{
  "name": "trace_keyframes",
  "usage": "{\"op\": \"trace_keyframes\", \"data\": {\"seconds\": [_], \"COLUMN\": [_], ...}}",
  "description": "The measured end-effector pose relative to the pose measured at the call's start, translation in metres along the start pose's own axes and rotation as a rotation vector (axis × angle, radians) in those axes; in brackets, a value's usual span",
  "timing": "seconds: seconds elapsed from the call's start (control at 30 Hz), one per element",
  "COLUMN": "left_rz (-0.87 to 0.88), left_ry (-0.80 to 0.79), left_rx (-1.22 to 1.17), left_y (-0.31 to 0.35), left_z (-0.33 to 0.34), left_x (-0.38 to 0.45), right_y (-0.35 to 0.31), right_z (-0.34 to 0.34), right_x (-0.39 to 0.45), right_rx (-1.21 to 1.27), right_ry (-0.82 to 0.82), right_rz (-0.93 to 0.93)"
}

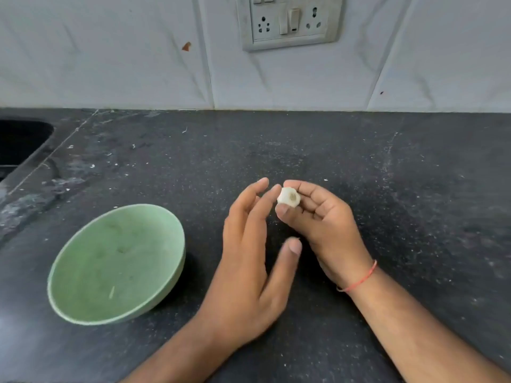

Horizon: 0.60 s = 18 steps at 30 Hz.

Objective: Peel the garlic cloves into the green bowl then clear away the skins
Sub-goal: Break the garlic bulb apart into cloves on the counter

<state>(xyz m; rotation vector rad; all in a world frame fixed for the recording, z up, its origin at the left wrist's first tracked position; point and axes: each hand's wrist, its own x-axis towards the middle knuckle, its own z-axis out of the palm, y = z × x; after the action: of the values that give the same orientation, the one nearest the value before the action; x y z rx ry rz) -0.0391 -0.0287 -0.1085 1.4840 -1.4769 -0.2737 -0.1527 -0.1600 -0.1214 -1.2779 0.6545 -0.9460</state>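
a: where's the garlic [289, 197] now?

b: pinched in the right hand [318, 222], thumb and fingertips curled round it, root end up, above the middle of the desk [359, 167]. the left hand [249, 258] has a loose, empty grip, fingers straight, one fingertip touching the garlic's 9 o'clock side.

a: and the green bowl [166, 217]?

b: at 8 o'clock from the hands, well apart, with no cloves in it (just a tiny scrap).

a: so, best approach?

b: i'd press the left thumb into the root end and pry one clove outward, holding the rest firm, so skins drop on the desk, not the bowl.
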Motion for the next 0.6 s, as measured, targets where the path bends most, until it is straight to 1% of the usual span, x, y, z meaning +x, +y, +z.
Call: {"op": "trace_keyframes", "data": {"seconds": [0.07,0.13,0.2,0.27,0.43,0.5,0.6], "left_rz": [0.007,-0.058,-0.154,-0.212,-0.247,-0.229,-0.176], "left_ry": [0.045,0.073,0.050,0.024,0.015,-0.007,-0.042], "left_rx": [0.040,0.022,-0.045,-0.082,-0.171,-0.176,-0.188], "left_y": [-0.020,-0.028,-0.028,-0.029,-0.032,-0.032,-0.028], "left_z": [0.004,0.001,-0.004,-0.005,-0.003,-0.002,-0.002], "left_x": [0.000,-0.003,-0.001,0.002,0.004,0.003,0.002], "right_y": [0.004,0.006,0.007,0.006,-0.001,-0.001,-0.003], "right_z": [-0.001,0.001,-0.001,0.000,0.002,0.003,0.005], "right_x": [0.002,-0.002,-0.004,-0.010,-0.031,-0.039,-0.047], "right_rx": [-0.004,-0.026,-0.086,-0.140,-0.167,-0.174,-0.160], "right_ry": [-0.028,-0.074,-0.113,-0.130,-0.061,-0.048,-0.070], "right_rz": [-0.046,-0.085,-0.118,-0.139,-0.179,-0.184,-0.192]}}
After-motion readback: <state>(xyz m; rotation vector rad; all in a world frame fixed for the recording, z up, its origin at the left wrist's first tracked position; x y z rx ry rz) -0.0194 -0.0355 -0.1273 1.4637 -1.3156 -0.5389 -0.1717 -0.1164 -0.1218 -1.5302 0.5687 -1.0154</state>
